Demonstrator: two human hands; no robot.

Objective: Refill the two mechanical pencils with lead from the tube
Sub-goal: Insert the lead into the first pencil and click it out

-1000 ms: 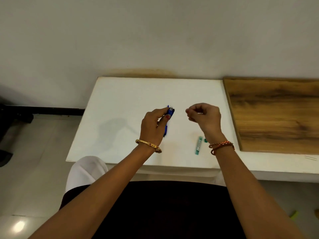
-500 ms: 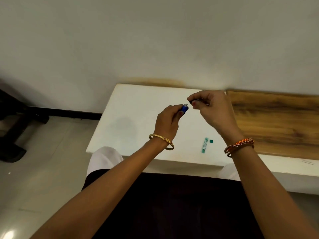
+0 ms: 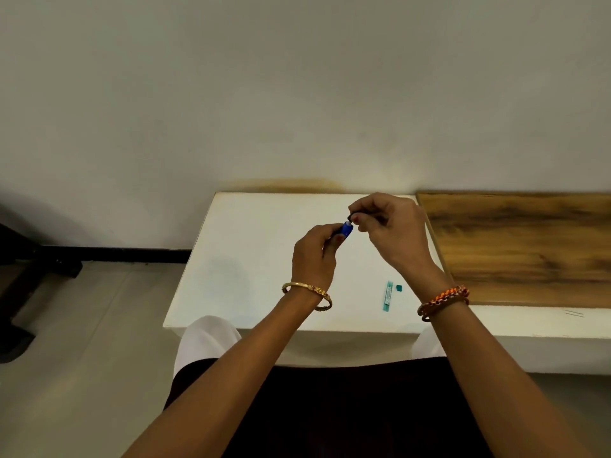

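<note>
My left hand [image 3: 314,259] is shut around a blue mechanical pencil [image 3: 346,230], held above the white table [image 3: 251,259] with its top end pointing up and right; most of the barrel is hidden in the fist. My right hand [image 3: 393,233] pinches a small dark piece [image 3: 352,215] right at that end of the pencil; I cannot tell what the piece is. The green lead tube [image 3: 387,296] lies flat on the table below my right wrist. Its small green cap [image 3: 399,287] lies beside it. I see no second pencil.
A wooden board [image 3: 529,246] covers the right part of the table, against the wall. The table's front edge runs just above my lap. A dark stand [image 3: 20,276] sits on the floor at the left.
Both hands have risen from the table. My right hand has moved left until its fingertips meet the pencil's top end. The tube and cap have not moved.
</note>
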